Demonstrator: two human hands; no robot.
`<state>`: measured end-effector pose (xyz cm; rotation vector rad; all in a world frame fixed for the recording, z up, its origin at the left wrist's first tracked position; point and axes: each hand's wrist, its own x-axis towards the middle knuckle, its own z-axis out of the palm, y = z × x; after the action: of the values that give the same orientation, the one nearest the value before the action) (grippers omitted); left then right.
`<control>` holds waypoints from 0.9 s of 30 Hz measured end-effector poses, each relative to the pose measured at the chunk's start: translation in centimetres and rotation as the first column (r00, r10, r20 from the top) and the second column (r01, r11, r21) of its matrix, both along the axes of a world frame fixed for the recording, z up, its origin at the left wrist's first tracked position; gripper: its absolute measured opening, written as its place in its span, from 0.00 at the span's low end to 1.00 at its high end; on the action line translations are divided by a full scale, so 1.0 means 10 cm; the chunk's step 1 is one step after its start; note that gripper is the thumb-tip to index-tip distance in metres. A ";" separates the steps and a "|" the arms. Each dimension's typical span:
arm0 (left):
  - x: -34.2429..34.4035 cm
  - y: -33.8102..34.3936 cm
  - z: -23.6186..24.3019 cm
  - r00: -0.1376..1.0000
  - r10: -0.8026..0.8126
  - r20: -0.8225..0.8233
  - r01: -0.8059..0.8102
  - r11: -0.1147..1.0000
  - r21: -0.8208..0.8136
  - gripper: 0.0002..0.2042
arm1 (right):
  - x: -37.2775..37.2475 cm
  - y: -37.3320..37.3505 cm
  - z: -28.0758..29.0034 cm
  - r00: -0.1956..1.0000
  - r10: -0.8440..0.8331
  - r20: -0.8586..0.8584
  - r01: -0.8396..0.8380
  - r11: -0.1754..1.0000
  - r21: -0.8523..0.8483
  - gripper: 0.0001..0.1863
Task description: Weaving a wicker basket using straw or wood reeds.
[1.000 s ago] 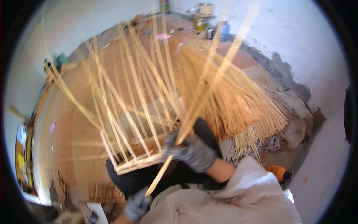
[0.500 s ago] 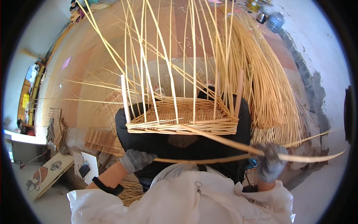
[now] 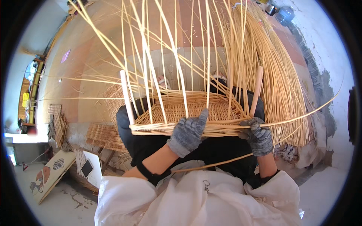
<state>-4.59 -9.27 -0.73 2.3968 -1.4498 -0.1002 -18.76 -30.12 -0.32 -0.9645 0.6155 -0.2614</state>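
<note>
A rectangular wicker basket (image 3: pixel 162 128) rests on my lap, its woven base low and its tall thin stakes (image 3: pixel 180 83) rising all around. Thicker peeled posts stand at its two near corners, a left post (image 3: pixel 127 97) and a right post (image 3: pixel 256 91). My left hand (image 3: pixel 187 134), in a grey knit glove, grips the near woven wall, its index finger up beside a stake. At the near right corner my right hand (image 3: pixel 258 136), gloved too, is closed on a long willow rod (image 3: pixel 301 117) that curves out to the right. Another rod (image 3: pixel 215 164) lies across my lap.
A large bundle of willow rods (image 3: pixel 279 86) spreads over the floor at the right. Woven panels (image 3: pixel 103 137) lie at the left, near a painted board (image 3: pixel 52 175) and a phone (image 3: pixel 87 168). A blue water jug (image 3: pixel 285 16) stands at the far right.
My left hand has risen from my lap onto the near basket wall. My right hand has moved up and left to the near right corner, bringing the rod along the wall.
</note>
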 end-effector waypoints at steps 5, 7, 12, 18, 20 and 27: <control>-0.03 -0.03 -0.01 0.985 0.067 -0.159 -0.089 0.987 -0.135 0.37 | 0.00 -0.11 -0.03 0.998 -0.017 0.064 0.015 0.999 0.032 0.09; 0.05 -0.20 0.23 0.936 0.209 -0.283 -0.178 0.975 0.133 0.34 | 0.02 -0.07 -0.06 0.996 -0.088 -0.014 0.088 0.996 0.007 0.10; 0.21 -0.39 0.38 0.628 0.300 -0.718 -0.157 0.953 0.261 0.21 | 0.06 -0.09 -0.01 0.978 -0.187 -0.092 0.190 0.982 0.022 0.11; 0.05 -0.27 0.16 0.700 0.337 -0.630 -0.272 0.941 0.200 0.16 | 0.30 -0.07 0.47 0.960 0.072 -0.269 -0.264 0.544 -0.796 0.10; -0.02 -0.33 0.13 0.722 0.431 -0.541 -0.396 0.899 0.188 0.16 | 0.94 0.06 0.91 0.760 -0.196 -0.620 -0.588 -0.614 -0.526 0.13; 0.08 -0.49 0.23 0.682 0.594 -0.427 -0.489 0.804 0.336 0.22 | 1.95 -0.01 0.01 0.850 -0.038 -0.526 -0.507 0.214 -0.835 0.35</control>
<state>-3.83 -14.17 1.61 2.5677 -0.4606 -0.7097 0.76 -30.24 -0.18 -2.4386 0.6827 -0.0931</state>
